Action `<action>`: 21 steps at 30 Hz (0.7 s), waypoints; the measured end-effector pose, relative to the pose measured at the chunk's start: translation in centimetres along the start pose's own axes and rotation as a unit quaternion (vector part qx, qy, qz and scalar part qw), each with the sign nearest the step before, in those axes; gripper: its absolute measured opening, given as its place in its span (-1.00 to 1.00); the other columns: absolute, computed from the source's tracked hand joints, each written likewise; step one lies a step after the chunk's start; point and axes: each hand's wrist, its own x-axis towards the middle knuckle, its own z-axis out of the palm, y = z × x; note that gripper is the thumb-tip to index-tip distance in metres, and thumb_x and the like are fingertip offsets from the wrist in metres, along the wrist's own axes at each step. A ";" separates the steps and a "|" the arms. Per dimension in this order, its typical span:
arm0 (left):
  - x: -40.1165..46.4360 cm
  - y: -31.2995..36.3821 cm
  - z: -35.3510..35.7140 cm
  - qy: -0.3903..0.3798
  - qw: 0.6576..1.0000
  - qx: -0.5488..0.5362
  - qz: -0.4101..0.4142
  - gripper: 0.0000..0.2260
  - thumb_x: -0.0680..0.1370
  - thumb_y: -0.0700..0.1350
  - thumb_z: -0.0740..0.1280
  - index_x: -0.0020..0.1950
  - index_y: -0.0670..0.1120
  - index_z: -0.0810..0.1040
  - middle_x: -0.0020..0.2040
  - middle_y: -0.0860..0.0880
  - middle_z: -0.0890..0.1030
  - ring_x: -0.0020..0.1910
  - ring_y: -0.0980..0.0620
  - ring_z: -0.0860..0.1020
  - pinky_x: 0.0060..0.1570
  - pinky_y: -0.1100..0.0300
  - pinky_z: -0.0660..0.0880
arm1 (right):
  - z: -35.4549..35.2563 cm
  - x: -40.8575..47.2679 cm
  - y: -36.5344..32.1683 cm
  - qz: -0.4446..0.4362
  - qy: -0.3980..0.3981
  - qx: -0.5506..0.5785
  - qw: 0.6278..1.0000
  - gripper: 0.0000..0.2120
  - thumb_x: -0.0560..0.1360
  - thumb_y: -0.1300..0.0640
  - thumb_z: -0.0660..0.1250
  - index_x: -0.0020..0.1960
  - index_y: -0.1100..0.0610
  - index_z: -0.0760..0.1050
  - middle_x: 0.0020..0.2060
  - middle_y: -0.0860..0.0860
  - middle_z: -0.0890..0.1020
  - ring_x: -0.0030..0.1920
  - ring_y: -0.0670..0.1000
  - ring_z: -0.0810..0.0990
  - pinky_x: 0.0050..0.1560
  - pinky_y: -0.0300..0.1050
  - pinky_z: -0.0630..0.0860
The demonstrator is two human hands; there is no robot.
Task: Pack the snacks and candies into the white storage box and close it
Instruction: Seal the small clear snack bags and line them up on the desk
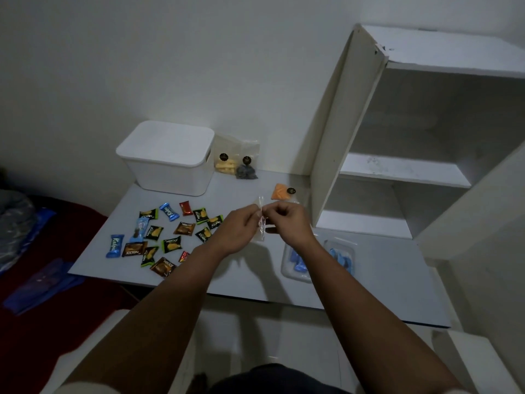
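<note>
Barely started I'd say: white storage box (167, 157) sits lidded at the table's back, candies (159, 237) scattered loose in front. My left hand (238, 228) and right hand (287, 220) both pinch one clear packet (261, 223).

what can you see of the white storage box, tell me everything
The white storage box looks like matte plastic, rectangular with rounded corners and walls tapering slightly downward. A flat white lid sits on it, so it is closed. A slot handle shows in its right end wall. It stands upright at the back left of the grey table, near the wall. A clear snack bag stands close beside its right end; neither hand touches it.
</note>
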 end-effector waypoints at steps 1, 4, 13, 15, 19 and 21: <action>0.2 -0.3 -0.5 0.007 1.000 -0.010 -0.007 -0.74 0.68 -0.04 0.16 -0.17 -0.07 0.45 -0.27 -0.05 0.57 -0.27 -0.02 0.52 -0.20 -0.07 0.49 | 0.7 0.3 -0.3 -0.006 0.002 -0.009 1.000 -0.84 0.60 0.24 0.36 -0.03 0.33 0.65 -0.22 0.15 0.70 -0.22 -0.01 0.70 -0.15 -0.07 0.67; 1.1 -1.1 -2.4 0.021 0.999 -0.026 -0.023 -0.75 0.63 -0.03 0.15 -0.18 -0.10 0.44 -0.24 -0.13 0.58 -0.21 -0.17 0.56 -0.16 -0.16 0.52 | 2.8 0.9 -0.9 -0.025 0.008 -0.031 0.999 -0.86 0.59 0.21 0.38 -0.03 0.26 0.68 -0.21 0.13 0.71 -0.21 -0.03 0.70 -0.17 -0.09 0.67; 3.4 -4.3 -8.5 0.026 0.999 -0.007 0.023 -0.74 0.69 -0.06 0.11 -0.18 0.01 0.42 -0.28 0.03 0.54 -0.28 0.01 0.50 -0.22 0.03 0.47 | 8.5 3.0 -3.3 -0.002 0.018 0.004 1.000 -0.80 0.56 0.18 0.44 -0.01 0.35 0.66 -0.12 0.24 0.73 -0.09 0.14 0.75 -0.06 0.08 0.72; 3.8 -5.3 -9.4 0.017 0.999 -0.006 0.027 -0.75 0.70 -0.05 0.12 -0.15 -0.03 0.43 -0.26 -0.01 0.55 -0.27 -0.02 0.51 -0.22 0.05 0.45 | 9.6 3.3 -3.5 0.011 0.025 0.013 1.000 -0.79 0.57 0.19 0.43 -0.02 0.38 0.63 -0.11 0.26 0.71 -0.13 0.09 0.75 -0.07 0.07 0.71; 4.1 -7.2 -10.5 -0.005 0.999 -0.031 0.007 -0.75 0.66 -0.01 0.20 -0.19 -0.03 0.48 -0.27 -0.03 0.58 -0.29 0.00 0.52 -0.22 0.05 0.48 | 11.8 3.5 -2.8 0.024 0.044 -0.013 0.999 -0.82 0.61 0.26 0.35 -0.01 0.40 0.60 -0.18 0.25 0.69 -0.24 0.00 0.72 -0.17 -0.04 0.70; 4.0 -8.1 -10.7 -0.022 0.999 -0.038 -0.009 -0.77 0.64 -0.05 0.23 -0.18 -0.08 0.52 -0.26 -0.04 0.60 -0.28 0.01 0.55 -0.18 -0.01 0.54 | 12.6 3.4 -2.3 0.022 0.051 -0.039 0.998 -0.83 0.61 0.28 0.33 -0.03 0.39 0.62 -0.15 0.30 0.69 -0.23 0.02 0.72 -0.21 -0.07 0.69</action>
